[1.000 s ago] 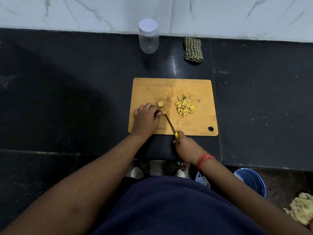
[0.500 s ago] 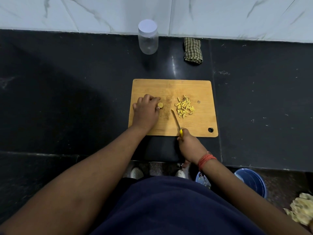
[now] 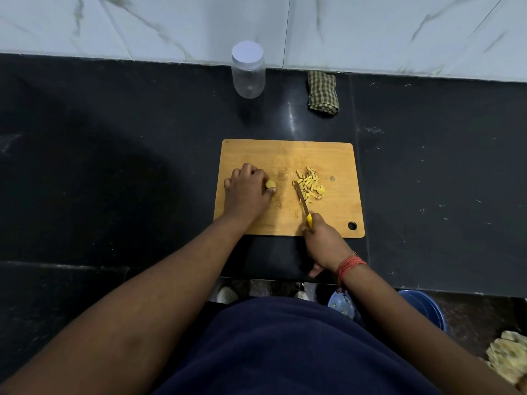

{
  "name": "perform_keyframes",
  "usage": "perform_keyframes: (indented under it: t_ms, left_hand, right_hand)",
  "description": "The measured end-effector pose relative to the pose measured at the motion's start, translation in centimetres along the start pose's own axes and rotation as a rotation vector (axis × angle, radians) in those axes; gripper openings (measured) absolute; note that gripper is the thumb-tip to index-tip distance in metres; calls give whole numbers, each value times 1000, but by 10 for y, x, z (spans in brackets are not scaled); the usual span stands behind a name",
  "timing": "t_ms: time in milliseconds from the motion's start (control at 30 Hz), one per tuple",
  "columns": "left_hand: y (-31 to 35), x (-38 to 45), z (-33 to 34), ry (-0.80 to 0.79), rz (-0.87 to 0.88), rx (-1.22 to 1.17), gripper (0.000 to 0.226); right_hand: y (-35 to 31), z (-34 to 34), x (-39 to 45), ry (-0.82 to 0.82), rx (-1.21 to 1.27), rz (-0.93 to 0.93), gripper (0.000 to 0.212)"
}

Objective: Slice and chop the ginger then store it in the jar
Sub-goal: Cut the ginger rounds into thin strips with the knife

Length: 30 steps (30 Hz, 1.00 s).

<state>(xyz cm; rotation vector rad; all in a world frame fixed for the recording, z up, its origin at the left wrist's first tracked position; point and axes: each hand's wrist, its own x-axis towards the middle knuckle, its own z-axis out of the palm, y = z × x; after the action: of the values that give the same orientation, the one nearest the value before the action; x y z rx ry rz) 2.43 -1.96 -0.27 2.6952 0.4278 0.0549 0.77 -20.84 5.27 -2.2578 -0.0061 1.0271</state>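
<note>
Left hand (image 3: 246,192) pinches ginger stub (image 3: 270,184); right hand (image 3: 323,240) grips knife (image 3: 302,201) beside chopped pile (image 3: 310,187) — curl fingertips back, slice thin.

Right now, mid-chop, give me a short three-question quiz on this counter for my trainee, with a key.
1. True or false: the jar at the back of the counter has its lid off.
2. Which hand holds the knife? A) left hand B) right hand C) neither
3. Fill in: the pile of chopped ginger lies on the ______, right of the knife blade.

Key
1. False: the white lid is on, and the jar looks empty.
2. B: the right hand grips the yellow handle, while the left hand holds the uncut ginger piece.
3. Cutting board.
</note>
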Motion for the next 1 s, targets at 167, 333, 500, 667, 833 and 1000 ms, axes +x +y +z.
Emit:
perform_keyframes:
  t_ms: [167,333,500,667,833,1000]
  left_hand:
    - [-2,-1,0,-14,28,-21,36]
    - [-10,-3,0,2,139,-21,26]
    - [-6,0,1,5,176,11,19]
    - [-6,0,2,22,176,-32,18]
    - [-7,1,3,25,178,-39,18]
    - [-7,2,2,35,155,-52,20]
  right_hand:
    - [-14,4,6,-30,21,-32,32]
    - [-24,5,12,-83,36,-14,32]
    - [-31,5,18,-94,26,-3,39]
    - [-36,6,20,-102,-5,-6,33]
    - [-41,8,23,-113,-79,5,29]
    - [-39,12,25,-98,-128,28,43]
